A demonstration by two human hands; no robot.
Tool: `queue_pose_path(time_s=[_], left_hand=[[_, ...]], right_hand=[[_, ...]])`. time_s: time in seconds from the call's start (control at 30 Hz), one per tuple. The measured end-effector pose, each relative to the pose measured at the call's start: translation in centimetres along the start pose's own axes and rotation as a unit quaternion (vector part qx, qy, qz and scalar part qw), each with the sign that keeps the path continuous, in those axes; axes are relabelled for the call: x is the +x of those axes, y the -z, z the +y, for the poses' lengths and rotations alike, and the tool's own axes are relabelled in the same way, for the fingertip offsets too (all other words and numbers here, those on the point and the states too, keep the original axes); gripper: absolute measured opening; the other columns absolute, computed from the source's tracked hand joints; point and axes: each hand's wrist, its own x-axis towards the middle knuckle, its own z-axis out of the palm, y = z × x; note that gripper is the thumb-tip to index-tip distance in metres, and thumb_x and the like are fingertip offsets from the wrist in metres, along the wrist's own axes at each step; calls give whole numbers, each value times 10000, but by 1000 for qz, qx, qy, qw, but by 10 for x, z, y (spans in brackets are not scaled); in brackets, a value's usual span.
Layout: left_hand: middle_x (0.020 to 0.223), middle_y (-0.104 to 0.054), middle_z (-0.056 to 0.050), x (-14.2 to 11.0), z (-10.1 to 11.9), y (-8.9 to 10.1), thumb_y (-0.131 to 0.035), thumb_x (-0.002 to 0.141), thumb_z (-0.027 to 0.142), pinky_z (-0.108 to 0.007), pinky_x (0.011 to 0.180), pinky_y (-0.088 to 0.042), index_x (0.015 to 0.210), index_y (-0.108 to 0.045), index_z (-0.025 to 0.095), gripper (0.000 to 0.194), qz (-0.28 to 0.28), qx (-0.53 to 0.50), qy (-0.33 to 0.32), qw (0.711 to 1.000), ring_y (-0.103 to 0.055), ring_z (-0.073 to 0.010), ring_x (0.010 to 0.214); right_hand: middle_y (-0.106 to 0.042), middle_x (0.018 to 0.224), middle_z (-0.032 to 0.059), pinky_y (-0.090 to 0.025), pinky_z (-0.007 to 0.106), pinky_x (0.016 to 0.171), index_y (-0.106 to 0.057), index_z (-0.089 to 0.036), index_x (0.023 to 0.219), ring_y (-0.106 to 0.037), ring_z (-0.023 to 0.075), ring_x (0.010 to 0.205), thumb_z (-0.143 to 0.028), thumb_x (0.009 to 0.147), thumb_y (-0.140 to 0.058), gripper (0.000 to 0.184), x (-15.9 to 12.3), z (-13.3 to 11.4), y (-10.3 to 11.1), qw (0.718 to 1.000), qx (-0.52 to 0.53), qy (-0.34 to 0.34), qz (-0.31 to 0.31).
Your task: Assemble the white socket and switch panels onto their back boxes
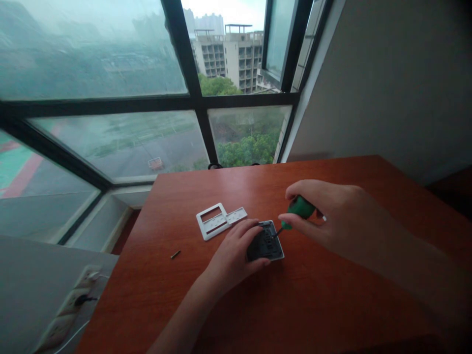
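Note:
On the wooden table lies a wall socket (266, 245) with its dark inner side facing up and a pale rim around it. My left hand (236, 248) grips it from the left, fingers over the far edge and thumb along the near edge. In my right hand (332, 209) is a screwdriver (300, 207) with a green handle, its fingers wrapped round it. The shaft slants down to the left, and its tip meets the dark face near the right side. Whether a screw sits under the tip is too small to tell.
Behind my left hand lies a white frame (204, 232) with white cover strips (236, 215) across it. A small metal bit or screw (175, 254) rests to the left on the table (155, 305). Windows (121, 140) stand beyond; wall outlets (73, 301) with cords are at lower left.

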Motion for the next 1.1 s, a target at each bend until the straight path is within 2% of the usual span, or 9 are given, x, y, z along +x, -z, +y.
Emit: queue_pose_path(time_s=[0.13, 0.33, 0.4, 0.53, 0.7, 0.77, 0.87, 1.03, 1.1], left_hand=[[1420, -462, -115, 0, -1, -1, -807, 695, 305, -484, 1092, -381, 1289, -509, 244, 667, 7, -4, 1, 1000, -450, -303, 1299], [1412, -471, -115, -1, 0, -2, -814, 685, 296, -477, 1082, -394, 1291, -507, 244, 682, 7, -10, 10, 1000, -456, -303, 1295], [1421, -463, -113, -1, -1, -2, -812, 687, 295, -478, 1087, -387, 1296, -501, 245, 686, 6, -12, 9, 1000, -451, -301, 1299], [1423, -460, -112, -1, -1, -2, -805, 699, 310, -477, 1093, -379, 1304, -495, 242, 683, 5, -14, 4, 1000, -444, -296, 1305], [1415, -465, -114, -1, 0, -1, -795, 713, 318, -474, 1084, -390, 1299, -501, 243, 660, 5, -20, 5, 1000, -453, -296, 1297], [1416, -466, -114, -1, -1, -1, -796, 710, 313, -481, 1085, -388, 1299, -502, 244, 661, 6, -22, 5, 1000, -452, -300, 1298], [1414, -470, -116, -1, -1, -1, -802, 701, 301, -482, 1087, -387, 1293, -509, 240, 664, 9, -22, 6, 1000, -452, -302, 1298], [1407, -476, -113, -1, -1, -2, -810, 688, 292, -473, 1082, -394, 1299, -503, 244, 686, 8, -30, 12, 999, -459, -299, 1291], [1408, -474, -113, -1, -1, -1, -814, 681, 275, -469, 1088, -388, 1295, -503, 237, 689, 5, -26, 13, 1000, -454, -297, 1295]], right_hand=[[-694, 836, 37, -377, 316, 568, -586, -226, 915, -645, 243, 702, -470, 854, -564, 253, 0, -4, 1, 997, -68, -18, 17], [-665, 1047, 32, -427, 303, 679, -529, -232, 1103, -641, 202, 843, -242, 836, -543, 267, -4, -4, 7, 998, 51, 15, -30], [-675, 968, 25, -409, 305, 637, -552, -232, 1026, -642, 207, 772, -330, 867, -543, 187, -3, -3, 5, 1000, 16, 1, -18], [-653, 740, 25, -330, 299, 539, -556, -217, 893, -612, 227, 627, -469, 865, -527, 255, -1, -4, 2, 995, -78, -61, 1], [-686, 977, 45, -402, 295, 653, -531, -229, 1074, -644, 207, 809, -268, 858, -517, 220, -2, -6, 5, 998, 42, -6, -36], [-695, 895, 46, -389, 303, 607, -564, -232, 1009, -652, 225, 751, -379, 877, -525, 201, -1, -6, 5, 999, -8, -27, -21], [-660, 682, 40, -332, 307, 516, -586, -224, 891, -628, 250, 595, -543, 857, -512, 329, 1, -5, 4, 989, -117, -91, -6], [-694, 1025, 55, -429, 303, 667, -552, -223, 1125, -659, 213, 835, -269, 851, -518, 279, 0, -6, 7, 999, 38, -14, -30], [-705, 988, 51, -422, 303, 647, -584, -227, 1066, -662, 216, 810, -323, 870, -523, 227, 0, -6, 5, 999, 20, -20, -18]])
